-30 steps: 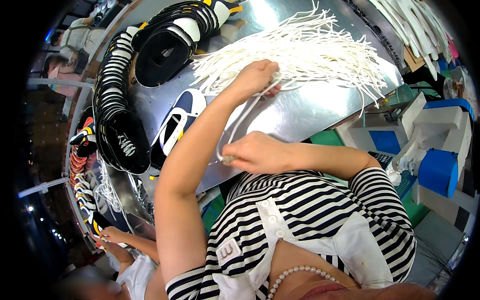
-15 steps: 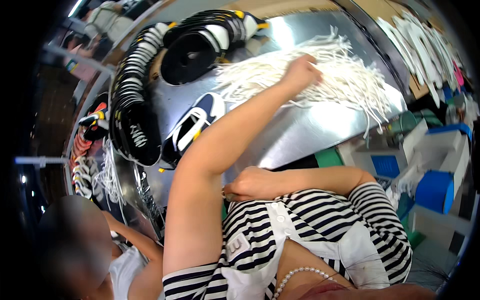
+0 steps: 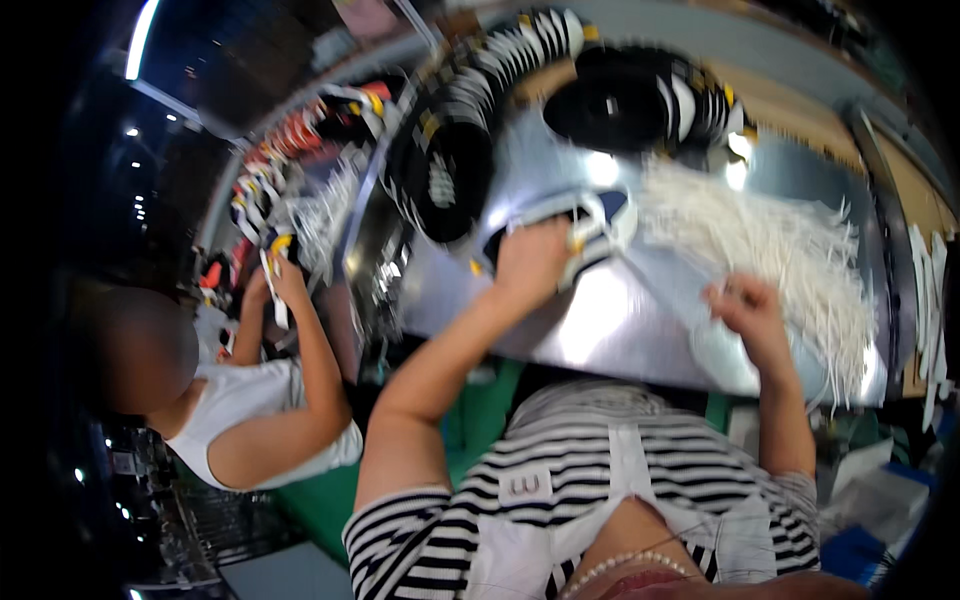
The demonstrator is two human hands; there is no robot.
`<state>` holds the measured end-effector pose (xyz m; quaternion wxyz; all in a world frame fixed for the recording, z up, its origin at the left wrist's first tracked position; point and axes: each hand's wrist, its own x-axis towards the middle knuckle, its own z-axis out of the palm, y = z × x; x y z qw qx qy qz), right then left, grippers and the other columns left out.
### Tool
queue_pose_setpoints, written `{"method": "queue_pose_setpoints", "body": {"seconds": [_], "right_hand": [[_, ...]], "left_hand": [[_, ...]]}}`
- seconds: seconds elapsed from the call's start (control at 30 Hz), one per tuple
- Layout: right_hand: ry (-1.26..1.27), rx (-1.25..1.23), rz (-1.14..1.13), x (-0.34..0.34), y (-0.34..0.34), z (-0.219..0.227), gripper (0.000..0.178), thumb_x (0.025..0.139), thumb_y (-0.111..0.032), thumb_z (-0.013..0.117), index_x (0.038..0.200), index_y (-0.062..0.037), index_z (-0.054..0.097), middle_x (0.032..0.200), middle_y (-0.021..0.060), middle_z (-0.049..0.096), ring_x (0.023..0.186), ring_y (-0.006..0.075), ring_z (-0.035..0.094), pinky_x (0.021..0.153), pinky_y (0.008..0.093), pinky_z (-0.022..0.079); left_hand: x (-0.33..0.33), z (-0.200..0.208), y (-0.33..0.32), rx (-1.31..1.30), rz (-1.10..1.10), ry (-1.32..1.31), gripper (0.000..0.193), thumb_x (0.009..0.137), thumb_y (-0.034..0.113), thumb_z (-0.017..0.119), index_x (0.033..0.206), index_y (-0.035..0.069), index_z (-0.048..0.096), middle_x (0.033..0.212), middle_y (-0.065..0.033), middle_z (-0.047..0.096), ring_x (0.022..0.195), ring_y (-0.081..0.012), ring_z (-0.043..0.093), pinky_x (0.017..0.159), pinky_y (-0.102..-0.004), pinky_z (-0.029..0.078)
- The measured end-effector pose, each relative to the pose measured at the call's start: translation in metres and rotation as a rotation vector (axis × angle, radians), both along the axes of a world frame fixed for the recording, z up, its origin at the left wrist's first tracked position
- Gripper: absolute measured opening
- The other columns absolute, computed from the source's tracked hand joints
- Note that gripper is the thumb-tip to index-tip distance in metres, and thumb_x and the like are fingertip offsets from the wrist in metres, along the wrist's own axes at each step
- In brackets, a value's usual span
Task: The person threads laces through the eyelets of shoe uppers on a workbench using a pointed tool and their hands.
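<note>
Evidently, the shoe upper [image 3: 596, 228] lay where both arms could reach it, on the metal bench [image 3: 540, 330] in front of the person, between the nested uppers and the laces. The left hand [image 3: 535, 262] was bent over its near part, fingers curled down around the edge with their tips out of sight; that grip probably served to steady a light, loose piece on a smooth surface.

The right hand [image 3: 748, 305] hovered apart from the upper, beside the bundle of white laces [image 3: 765, 235], its fingers half curled and their tips close together. A faint pale streak ran from the upper toward it, but blur hid whether this was a lace, and whether those fingers had hold of anything could not be told.

The laces were spread flat side by side, presumably so that single strands came away easily. Farther back, a long row of nested uppers [image 3: 480, 110] and a second stack [image 3: 640, 105] leaned one inside another, which likely saved room and kept the pieces facing alike. Off to the left, a co-worker [image 3: 255, 420] in a white top bent over similar pieces, with white laces of their own [image 3: 325, 215] nearby.
</note>
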<state>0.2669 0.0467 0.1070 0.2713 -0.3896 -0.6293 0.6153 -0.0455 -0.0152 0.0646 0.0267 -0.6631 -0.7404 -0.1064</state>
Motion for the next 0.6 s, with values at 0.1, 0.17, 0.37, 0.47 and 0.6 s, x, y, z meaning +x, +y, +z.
{"method": "queue_pose_setpoints", "body": {"seconds": [0.1,0.17,0.37,0.47,0.6], "right_hand": [[0.488,-0.248,0.014,-0.005,0.007,0.005,0.019,0.091,-0.008,0.059,0.106,0.0032,0.06,0.071,0.0008,0.056,0.046,0.0007,0.037,0.04,0.0135,0.024],[0.78,-0.436,-0.023,0.016,0.001,0.003,0.03,0.096,-0.005,0.05,0.122,0.0086,0.047,0.095,0.0097,0.057,0.045,0.0021,0.042,0.035,0.0112,0.032],[1.065,-0.481,0.251,0.0,-0.029,-0.015,0.022,0.095,-0.003,0.05,0.115,0.0058,0.048,0.103,0.0213,0.057,0.043,0.0095,0.05,0.032,0.0173,0.036],[0.562,-0.265,0.279,-0.04,-0.042,-0.023,0.013,0.095,-0.01,0.055,0.096,0.0028,0.052,0.082,0.0167,0.064,0.042,0.0105,0.05,0.034,0.0185,0.037],[0.356,-0.177,0.128,-0.105,-0.011,-0.046,0.019,0.094,-0.011,0.057,0.109,0.0019,0.056,0.081,0.01,0.065,0.061,0.0089,0.062,0.045,0.0158,0.041]], "left_hand": [[-0.03,-0.01,0.007,0.072,0.022,-0.341,0.033,0.082,0.034,0.068,0.104,0.009,0.069,0.089,-0.0174,0.069,0.084,-0.0348,0.067,0.075,-0.04,0.052],[-0.036,-0.013,0.0,0.033,0.025,-0.458,0.027,0.083,0.029,0.066,0.1,0.01,0.069,0.085,-0.0159,0.069,0.082,-0.0329,0.066,0.074,-0.0412,0.051],[-0.039,0.002,-0.017,0.172,-0.016,-0.527,0.025,0.083,0.024,0.068,0.1,0.006,0.067,0.082,-0.0173,0.067,0.079,-0.0357,0.065,0.071,-0.0403,0.05],[-0.036,0.0,-0.038,-0.063,-0.07,-0.597,0.025,0.084,0.023,0.068,0.101,0.005,0.066,0.086,-0.0171,0.067,0.08,-0.0359,0.064,0.072,-0.0401,0.05],[-0.019,-0.033,-0.05,-0.257,-0.013,-0.57,0.025,0.085,0.024,0.066,0.103,0.007,0.066,0.089,-0.016,0.067,0.083,-0.0344,0.063,0.075,-0.0402,0.049]]}}
